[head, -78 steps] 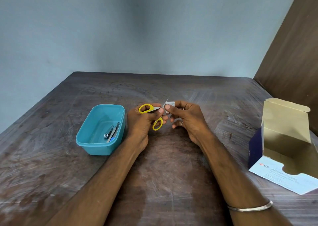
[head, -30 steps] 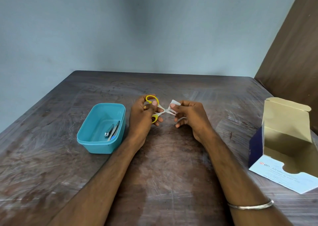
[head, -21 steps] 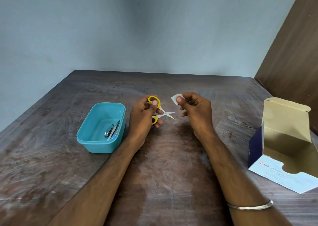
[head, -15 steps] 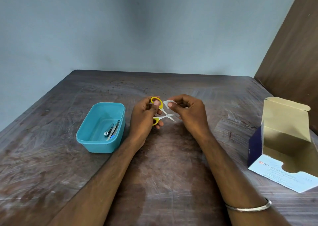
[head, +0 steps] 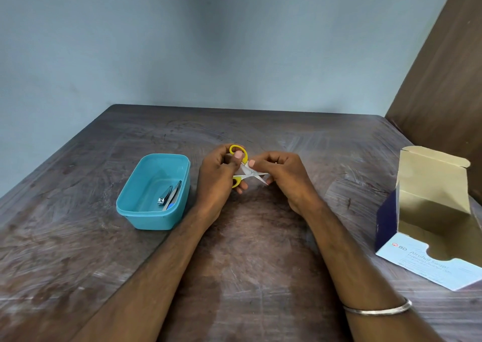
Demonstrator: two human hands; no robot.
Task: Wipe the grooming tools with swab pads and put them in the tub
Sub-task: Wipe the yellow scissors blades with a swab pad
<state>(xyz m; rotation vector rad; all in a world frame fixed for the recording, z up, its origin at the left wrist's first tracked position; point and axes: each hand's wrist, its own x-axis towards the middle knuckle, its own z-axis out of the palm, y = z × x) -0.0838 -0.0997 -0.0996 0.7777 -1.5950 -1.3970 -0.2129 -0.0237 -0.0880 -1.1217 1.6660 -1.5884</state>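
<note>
Surface [head: 260, 250]: dark wood, worn, scuffed, matt. Tub [head: 146, 219]: smooth teal plastic, slight sheen. Clippers [head: 164, 195] inside tub: shiny metal. Scissors [head: 241, 168]: glossy yellow plastic handles, bright metal blades. Box [head: 433, 211] at right edge: matt cardboard. Bangle [head: 378, 308]: polished metal.

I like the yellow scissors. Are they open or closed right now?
Open. The scissors' two blades spread apart in a V while the left hand grips the yellow handles and the right hand pinches a white swab pad on them.

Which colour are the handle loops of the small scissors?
Yellow; the small scissors' handle loops show best in the head view.
</note>
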